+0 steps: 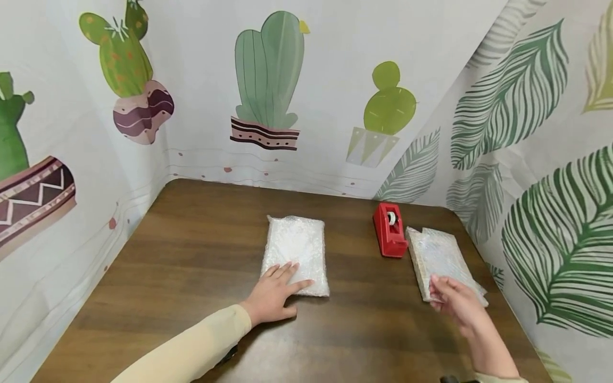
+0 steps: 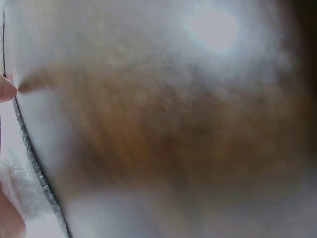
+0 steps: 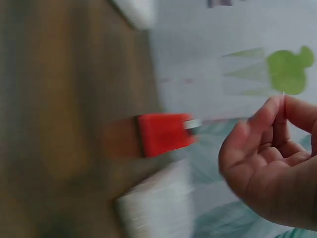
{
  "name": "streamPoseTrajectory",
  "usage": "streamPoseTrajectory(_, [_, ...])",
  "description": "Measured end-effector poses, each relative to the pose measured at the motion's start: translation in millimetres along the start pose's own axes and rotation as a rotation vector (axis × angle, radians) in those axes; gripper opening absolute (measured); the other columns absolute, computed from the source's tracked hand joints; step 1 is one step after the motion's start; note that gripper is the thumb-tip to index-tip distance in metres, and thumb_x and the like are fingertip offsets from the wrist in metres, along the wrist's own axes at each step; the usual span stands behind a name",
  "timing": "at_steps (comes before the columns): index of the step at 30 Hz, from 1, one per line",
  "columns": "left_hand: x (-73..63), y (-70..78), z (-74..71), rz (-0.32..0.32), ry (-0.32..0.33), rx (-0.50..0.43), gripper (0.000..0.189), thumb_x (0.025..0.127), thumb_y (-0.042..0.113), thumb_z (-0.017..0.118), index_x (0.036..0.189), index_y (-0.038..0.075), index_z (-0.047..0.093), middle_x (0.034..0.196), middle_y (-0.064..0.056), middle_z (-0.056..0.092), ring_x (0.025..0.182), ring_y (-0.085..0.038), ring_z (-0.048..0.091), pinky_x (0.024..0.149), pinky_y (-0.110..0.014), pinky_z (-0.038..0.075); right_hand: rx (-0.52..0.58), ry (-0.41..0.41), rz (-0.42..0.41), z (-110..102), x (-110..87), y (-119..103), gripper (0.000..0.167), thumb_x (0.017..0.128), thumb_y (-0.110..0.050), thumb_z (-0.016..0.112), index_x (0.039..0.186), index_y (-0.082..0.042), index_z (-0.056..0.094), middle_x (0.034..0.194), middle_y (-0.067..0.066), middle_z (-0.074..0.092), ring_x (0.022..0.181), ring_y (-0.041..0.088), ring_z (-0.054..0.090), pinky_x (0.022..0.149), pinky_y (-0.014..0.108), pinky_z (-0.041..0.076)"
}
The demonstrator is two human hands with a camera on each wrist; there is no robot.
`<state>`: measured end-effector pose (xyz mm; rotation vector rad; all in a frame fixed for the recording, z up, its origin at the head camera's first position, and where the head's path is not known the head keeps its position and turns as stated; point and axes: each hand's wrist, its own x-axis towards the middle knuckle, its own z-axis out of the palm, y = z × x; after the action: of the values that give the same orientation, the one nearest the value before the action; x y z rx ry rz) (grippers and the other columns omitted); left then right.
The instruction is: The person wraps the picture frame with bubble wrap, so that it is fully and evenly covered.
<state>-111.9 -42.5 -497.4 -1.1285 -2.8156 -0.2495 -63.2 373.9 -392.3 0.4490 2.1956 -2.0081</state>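
Note:
A flat packet in bubble wrap (image 1: 298,239) lies in the middle of the brown table. Spread over its near left part, my left hand (image 1: 272,297) rests with fingers extended; the left wrist view catches only fingertips (image 2: 7,90) by the packet's edge. My right hand (image 1: 457,304) is raised in front of a second bubble-wrapped packet (image 1: 442,258) at the right. Thumb and index finger of that hand (image 3: 267,161) pinch together in the right wrist view, where a thin pale sliver, like a bit of clear tape, pokes out between the fingertips.
A red tape dispenser (image 1: 390,234) with a white roll stands between the two packets, close to the right one. Cloth printed with cacti and leaves (image 1: 325,96) hangs along the back and sides of the wooden table (image 1: 191,239).

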Motion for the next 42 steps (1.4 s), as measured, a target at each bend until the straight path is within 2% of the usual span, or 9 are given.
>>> streamPoseTrajectory(3, [1.1,-1.9,-3.7,-0.01,-0.007,0.015,0.064,0.089,0.044,0.068,0.15,0.038,0.051,0.157,-0.017,0.051,0.147,-0.033,0.047,0.12,-0.051,0.039,-0.08,-0.02,0.142,3.1,-1.3,19.5,0.03,0.109,-0.022,0.049,0.083,-0.02,0.063,0.075,-0.014,0.062,0.067,-0.002,0.057,0.062,0.017,0.053])
streamPoseTrajectory(8, [1.8,-3.6,-8.8,-0.012,-0.036,0.008,0.064,0.089,0.043,0.067,0.15,0.037,0.05,0.157,-0.017,0.05,0.148,-0.034,0.047,0.12,-0.052,0.039,-0.192,-0.044,0.255,7.4,5.0,43.3,0.027,0.11,-0.024,0.046,0.091,-0.014,0.063,0.071,-0.013,0.059,0.061,-0.002,0.054,0.056,0.017,0.049])
streamPoseTrajectory(12, [3.0,-3.0,-10.1,-0.007,-0.058,-0.003,0.064,0.089,0.042,0.067,0.151,0.036,0.05,0.157,-0.018,0.049,0.148,-0.034,0.046,0.12,-0.052,0.039,-0.276,-0.075,0.277,9.9,12.2,55.3,0.027,0.108,-0.025,0.048,0.094,-0.007,0.063,0.068,-0.011,0.058,0.059,0.0,0.055,0.054,0.017,0.048])
streamPoseTrajectory(17, [4.4,-0.4,-10.7,-0.006,-0.095,-0.038,0.066,0.089,0.042,0.067,0.152,0.036,0.048,0.159,-0.019,0.046,0.15,-0.035,0.043,0.121,-0.053,0.037,-0.323,-0.137,0.318,13.4,23.2,62.7,0.027,0.107,-0.025,0.05,0.092,-0.007,0.064,0.064,-0.011,0.059,0.057,0.0,0.056,0.053,0.016,0.048])
streamPoseTrajectory(22, [4.7,1.7,-11.1,-0.003,-0.106,-0.04,0.067,0.089,0.042,0.068,0.153,0.036,0.048,0.16,-0.019,0.046,0.15,-0.035,0.043,0.121,-0.053,0.037,-0.397,-0.125,0.345,19.3,30.2,62.4,0.027,0.105,-0.022,0.052,0.086,-0.006,0.063,0.059,-0.008,0.057,0.052,0.002,0.055,0.051,0.017,0.047])
streamPoseTrajectory(28, [5.4,2.5,-12.3,-0.002,-0.102,-0.05,0.067,0.089,0.041,0.068,0.153,0.036,0.048,0.16,-0.02,0.045,0.15,-0.036,0.043,0.122,-0.054,0.036,-0.525,-0.133,0.357,21.2,36.7,51.7,0.03,0.104,-0.02,0.053,0.079,-0.007,0.06,0.054,-0.008,0.052,0.048,0.003,0.049,0.05,0.018,0.043])
streamPoseTrajectory(34, [3.6,1.5,-11.7,-0.002,-0.088,-0.072,0.067,0.088,0.04,0.069,0.152,0.034,0.048,0.159,-0.022,0.045,0.149,-0.038,0.043,0.121,-0.056,0.036,-0.685,-0.156,0.397,21.1,40.4,44.7,0.044,0.105,-0.028,0.055,0.065,-0.01,0.058,0.05,-0.008,0.046,0.046,0.004,0.042,0.048,0.019,0.039])
streamPoseTrajectory(38, [1.6,-0.2,-12.1,-0.008,-0.09,-0.075,0.067,0.089,0.039,0.068,0.153,0.035,0.048,0.16,-0.022,0.044,0.15,-0.038,0.042,0.122,-0.055,0.035,-0.78,-0.153,0.382,23.2,43.2,46.9,0.05,0.106,-0.032,0.054,0.06,-0.011,0.056,0.047,-0.007,0.045,0.045,0.004,0.042,0.047,0.019,0.038])
streamPoseTrajectory(42, [0.6,-0.6,-12.4,-0.016,-0.104,-0.075,0.067,0.089,0.039,0.067,0.153,0.035,0.047,0.16,-0.021,0.044,0.151,-0.037,0.042,0.122,-0.055,0.035,-0.808,-0.136,0.351,24.2,43.9,54.1,0.052,0.106,-0.032,0.054,0.059,-0.011,0.055,0.046,-0.006,0.046,0.044,0.005,0.043,0.045,0.019,0.037])
